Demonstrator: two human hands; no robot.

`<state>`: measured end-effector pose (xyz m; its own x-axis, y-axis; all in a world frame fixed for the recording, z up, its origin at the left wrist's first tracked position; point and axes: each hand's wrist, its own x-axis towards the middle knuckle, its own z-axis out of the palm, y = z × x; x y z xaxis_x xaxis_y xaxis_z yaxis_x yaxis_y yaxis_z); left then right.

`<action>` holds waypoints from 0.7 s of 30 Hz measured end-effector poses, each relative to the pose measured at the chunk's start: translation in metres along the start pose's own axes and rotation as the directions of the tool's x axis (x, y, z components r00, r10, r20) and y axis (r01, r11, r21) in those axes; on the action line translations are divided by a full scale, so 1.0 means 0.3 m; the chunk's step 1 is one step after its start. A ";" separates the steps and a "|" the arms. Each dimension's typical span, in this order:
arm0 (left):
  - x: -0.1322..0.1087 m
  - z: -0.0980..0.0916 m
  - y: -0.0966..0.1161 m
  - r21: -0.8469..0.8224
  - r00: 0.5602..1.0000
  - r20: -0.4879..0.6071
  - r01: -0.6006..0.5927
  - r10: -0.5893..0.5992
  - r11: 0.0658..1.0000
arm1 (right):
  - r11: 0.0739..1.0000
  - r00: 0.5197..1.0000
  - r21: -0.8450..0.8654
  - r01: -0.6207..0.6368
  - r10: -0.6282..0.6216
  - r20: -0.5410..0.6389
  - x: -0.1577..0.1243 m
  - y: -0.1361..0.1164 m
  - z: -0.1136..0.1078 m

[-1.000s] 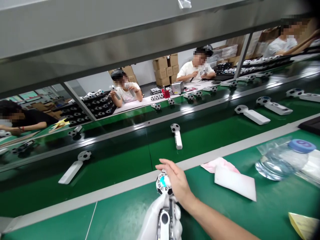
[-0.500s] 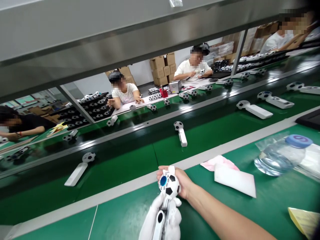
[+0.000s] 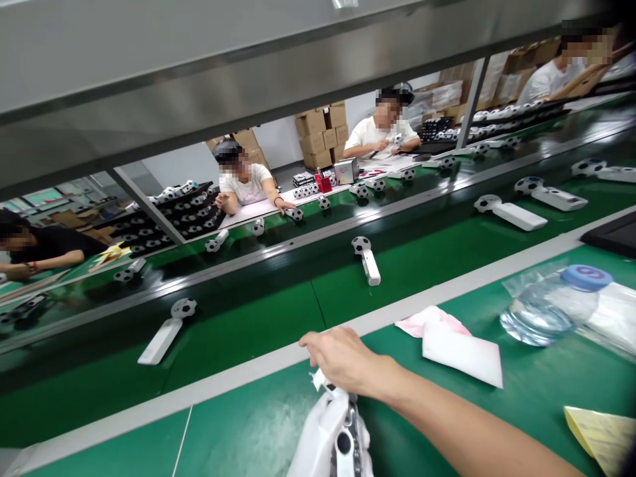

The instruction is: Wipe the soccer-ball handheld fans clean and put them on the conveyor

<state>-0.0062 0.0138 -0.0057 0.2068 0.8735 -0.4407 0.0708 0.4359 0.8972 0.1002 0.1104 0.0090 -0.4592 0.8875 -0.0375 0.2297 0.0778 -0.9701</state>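
Observation:
My left hand, in a white glove, is closed around the white handle of a handheld device with a football-patterned head. A dark oval shows on the handle. My bare right hand bends over the device's head with its fingers curled down on it, and hides most of the ball pattern. A small white tip sticks out below the right fingers; I cannot make out what it is. Both hands are above the green worktop, near its far edge.
Beyond a pale rail, a green conveyor belt carries several similar devices, one straight ahead. Right on my worktop are a white pad, a pink cloth, a water bottle and yellow paper. Co-workers sit opposite.
My right hand has moved from behind the football head to over its top, covering it. Near-belt devices have shifted slightly right. A co-worker opposite has reached to a device.

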 end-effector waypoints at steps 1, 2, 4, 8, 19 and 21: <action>-0.003 -0.002 0.002 -0.046 0.999 0.022 0.025 -0.024 0.999 | 0.994 0.999 0.099 -0.038 0.041 -0.026 0.019 0.015 -0.009; -0.006 -0.004 0.006 -0.081 0.998 0.040 0.051 -0.048 0.995 | 0.980 0.996 0.189 -0.064 0.076 -0.056 0.037 0.031 -0.019; -0.005 -0.011 0.018 -0.221 0.989 0.082 0.140 -0.125 0.965 | 0.928 0.981 0.357 -0.106 0.157 -0.116 0.067 0.070 -0.038; 0.016 -0.026 0.037 -0.601 0.967 0.109 0.250 -0.233 0.759 | 0.756 0.914 0.646 -0.108 0.331 -0.234 0.078 0.161 -0.055; 0.038 -0.048 -0.024 -0.707 0.957 0.222 0.290 -0.188 0.645 | 0.744 0.880 0.625 0.235 0.110 -0.462 -0.001 0.047 -0.013; 0.044 -0.049 -0.041 -0.666 0.951 0.240 0.308 -0.197 0.680 | 0.885 0.888 0.320 0.338 -0.187 -0.421 -0.026 0.009 0.018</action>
<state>-0.0187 0.0231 -0.0230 0.4168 0.6927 -0.5886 -0.5375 0.7100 0.4550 0.0999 0.1012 0.0053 -0.0898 0.9643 0.2490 -0.2265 0.2237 -0.9480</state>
